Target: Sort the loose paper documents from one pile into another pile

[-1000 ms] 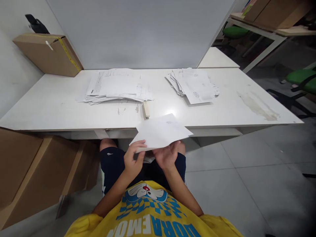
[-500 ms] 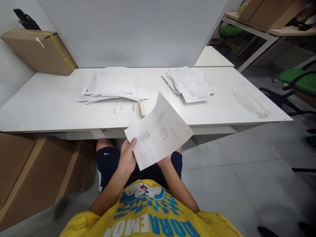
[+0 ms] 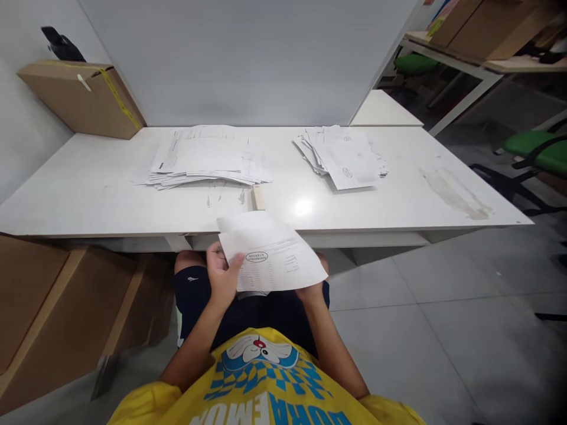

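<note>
A printed sheet of paper [image 3: 270, 254] with an oval stamp is held above my lap, at the desk's front edge; it is bent and its far part curls. My left hand [image 3: 224, 273] pinches its left side, thumb on top and fingers behind. My right hand [image 3: 310, 291] grips the near right corner from below, its fingers mostly hidden under the paper. Past the sheet lies a small cream-coloured block [image 3: 258, 198] on the desk. Behind it sits a wide stack of papers [image 3: 204, 154]; a smaller, uneven stack of stamped papers [image 3: 348, 158] lies to the right.
The white desk [image 3: 110, 206] ends at a grey partition [image 3: 248, 65]. A cardboard box [image 3: 84, 100] with yellow tape stands at its back left. Cardboard cartons [image 3: 80, 307] fill the floor at my left. A green chair [image 3: 538, 144] is off to the right.
The sheet has turned and dropped flatter and nearer to me, its far corner no longer pointing up. My right hand has shifted slightly right; my left fingers now show behind the edge.
</note>
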Demonstrator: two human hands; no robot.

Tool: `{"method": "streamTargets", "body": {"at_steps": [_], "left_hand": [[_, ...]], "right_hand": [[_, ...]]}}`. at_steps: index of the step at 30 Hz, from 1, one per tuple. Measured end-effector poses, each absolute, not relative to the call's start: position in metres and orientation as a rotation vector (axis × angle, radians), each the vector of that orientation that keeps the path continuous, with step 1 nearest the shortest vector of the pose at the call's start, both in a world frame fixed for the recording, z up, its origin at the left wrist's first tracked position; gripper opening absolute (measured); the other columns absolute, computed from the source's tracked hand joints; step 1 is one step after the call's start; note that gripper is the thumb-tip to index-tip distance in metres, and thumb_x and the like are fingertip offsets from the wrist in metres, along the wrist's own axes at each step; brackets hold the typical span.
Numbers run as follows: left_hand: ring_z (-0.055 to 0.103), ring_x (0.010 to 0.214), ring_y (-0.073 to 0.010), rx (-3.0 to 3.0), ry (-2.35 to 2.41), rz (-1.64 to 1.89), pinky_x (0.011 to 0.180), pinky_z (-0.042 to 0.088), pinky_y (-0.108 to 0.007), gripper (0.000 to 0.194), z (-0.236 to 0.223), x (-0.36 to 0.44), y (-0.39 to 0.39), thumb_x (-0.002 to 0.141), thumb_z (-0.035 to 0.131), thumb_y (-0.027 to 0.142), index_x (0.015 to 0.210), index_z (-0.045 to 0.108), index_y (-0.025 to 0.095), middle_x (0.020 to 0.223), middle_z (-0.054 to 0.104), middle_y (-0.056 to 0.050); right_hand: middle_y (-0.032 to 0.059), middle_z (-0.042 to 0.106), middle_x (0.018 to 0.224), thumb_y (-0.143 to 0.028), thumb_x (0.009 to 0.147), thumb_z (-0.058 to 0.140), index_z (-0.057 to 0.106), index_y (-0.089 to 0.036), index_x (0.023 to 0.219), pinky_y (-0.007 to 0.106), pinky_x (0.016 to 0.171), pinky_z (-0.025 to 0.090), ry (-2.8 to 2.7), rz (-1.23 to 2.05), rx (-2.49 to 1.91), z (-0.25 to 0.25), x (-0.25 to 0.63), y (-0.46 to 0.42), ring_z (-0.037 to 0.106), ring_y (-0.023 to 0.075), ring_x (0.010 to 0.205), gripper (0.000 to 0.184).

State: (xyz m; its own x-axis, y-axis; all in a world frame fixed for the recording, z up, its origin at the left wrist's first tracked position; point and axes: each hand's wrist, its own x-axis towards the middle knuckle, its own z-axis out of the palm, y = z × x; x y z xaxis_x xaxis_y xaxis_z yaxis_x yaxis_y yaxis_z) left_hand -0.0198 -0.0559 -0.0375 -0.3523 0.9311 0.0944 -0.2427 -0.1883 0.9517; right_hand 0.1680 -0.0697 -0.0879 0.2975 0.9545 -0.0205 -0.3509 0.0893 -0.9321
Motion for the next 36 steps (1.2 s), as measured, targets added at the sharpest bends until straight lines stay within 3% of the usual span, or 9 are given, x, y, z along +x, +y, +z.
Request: {"method": "streamTargets", "body": {"at_steps": [2, 4, 6, 8, 11, 15, 20, 27, 36], "left_hand": [[0.072, 0.082, -0.0166, 1.134, 1.160, 1.800, 0.078, 0.058, -0.028, 0.068, -0.034, -0.036, -0.041, 0.069, 0.088, 0.045, 0.122, 0.051, 0.023, 0.094, 0.074, -0.004], [0.072, 0.088, -0.0175, 1.302, 1.167, 1.920, 0.085, 0.058, -0.031, 0.081, -0.027, -0.052, -0.022, 0.072, 0.086, 0.049, 0.136, 0.041, 0.026, 0.101, 0.073, -0.006], [0.069, 0.105, -0.0204, 1.437, 1.168, 2.062, 0.097, 0.055, -0.036, 0.093, -0.017, -0.070, 0.004, 0.072, 0.084, 0.053, 0.145, 0.032, 0.028, 0.119, 0.068, -0.010], [0.056, 0.131, -0.0251, 1.545, 1.150, 2.208, 0.110, 0.046, -0.040, 0.098, -0.005, -0.089, 0.033, 0.073, 0.081, 0.060, 0.148, 0.027, 0.030, 0.143, 0.052, -0.015], [0.042, 0.144, -0.0290, 1.587, 1.215, 2.305, 0.119, 0.036, -0.042, 0.091, 0.009, -0.119, 0.074, 0.080, 0.066, 0.070, 0.149, 0.029, 0.025, 0.153, 0.039, -0.017], [0.046, 0.140, -0.0282, 1.471, 1.426, 2.336, 0.117, 0.037, -0.039, 0.083, 0.003, -0.147, 0.101, 0.085, 0.046, 0.079, 0.142, 0.039, 0.019, 0.143, 0.048, -0.019], [0.056, 0.120, -0.0224, 1.088, 1.641, 2.392, 0.107, 0.043, -0.035, 0.055, -0.016, -0.152, 0.105, 0.096, 0.033, 0.065, 0.124, 0.046, 0.019, 0.121, 0.056, -0.013], [0.049, 0.079, -0.0156, 1.135, 1.659, 2.148, 0.079, 0.045, -0.028, 0.042, -0.011, -0.151, 0.109, 0.093, 0.043, 0.061, 0.082, 0.047, 0.021, 0.079, 0.047, 0.001], [0.047, 0.082, -0.0138, 0.944, 1.529, 2.434, 0.081, 0.042, -0.026, 0.027, -0.013, -0.151, 0.108, 0.092, 0.048, 0.047, 0.085, 0.046, 0.021, 0.083, 0.045, 0.002]], "right_hand": [[0.0094, 0.074, 0.102, -0.080, 0.083, 0.045, 0.073, -0.026, 0.104, 0.049, 0.092, 0.057, -0.706, 1.141, -0.961, -0.074, 0.183, -0.063, 0.067, 0.0327, 0.112, 0.064], [0.0100, 0.072, 0.113, -0.082, 0.083, 0.043, 0.069, -0.025, 0.114, 0.048, 0.099, 0.054, -0.820, 1.148, -0.901, -0.055, 0.188, -0.055, 0.063, 0.0317, 0.120, 0.070], [0.0093, 0.067, 0.124, -0.073, 0.080, 0.062, 0.062, -0.026, 0.126, 0.045, 0.104, 0.050, -1.032, 1.076, -0.914, -0.033, 0.180, -0.045, 0.059, 0.0297, 0.125, 0.066], [0.0086, 0.064, 0.129, -0.055, 0.078, 0.075, 0.057, -0.027, 0.130, 0.042, 0.106, 0.048, -1.207, 0.969, -0.956, -0.011, 0.157, -0.031, 0.058, 0.0272, 0.124, 0.063], [0.0080, 0.067, 0.116, -0.046, 0.086, 0.065, 0.060, -0.025, 0.117, 0.039, 0.098, 0.051, -1.293, 0.860, -0.955, 0.009, 0.107, -0.001, 0.061, 0.0248, 0.112, 0.037], [0.0066, 0.066, 0.101, -0.042, 0.086, 0.056, 0.056, -0.023, 0.101, 0.040, 0.091, 0.051, -1.248, 0.894, -0.948, 0.008, 0.047, 0.040, 0.062, 0.0250, 0.101, 0.024], [0.0064, 0.065, 0.102, -0.039, 0.081, 0.057, 0.052, -0.023, 0.103, 0.039, 0.091, 0.049, -1.187, 0.930, -1.033, -0.019, 0.023, 0.059, 0.061, 0.0247, 0.099, 0.028], [0.0068, 0.065, 0.100, -0.039, 0.088, 0.048, 0.053, -0.023, 0.104, 0.038, 0.087, 0.048, -1.183, 0.923, -1.109, -0.031, 0.027, 0.059, 0.060, 0.0243, 0.097, 0.023], [0.0052, 0.064, 0.095, -0.041, 0.088, 0.051, 0.054, -0.023, 0.101, 0.034, 0.086, 0.047, -1.157, 0.903, -1.074, -0.031, 0.029, 0.055, 0.060, 0.0212, 0.091, 0.023]]}}
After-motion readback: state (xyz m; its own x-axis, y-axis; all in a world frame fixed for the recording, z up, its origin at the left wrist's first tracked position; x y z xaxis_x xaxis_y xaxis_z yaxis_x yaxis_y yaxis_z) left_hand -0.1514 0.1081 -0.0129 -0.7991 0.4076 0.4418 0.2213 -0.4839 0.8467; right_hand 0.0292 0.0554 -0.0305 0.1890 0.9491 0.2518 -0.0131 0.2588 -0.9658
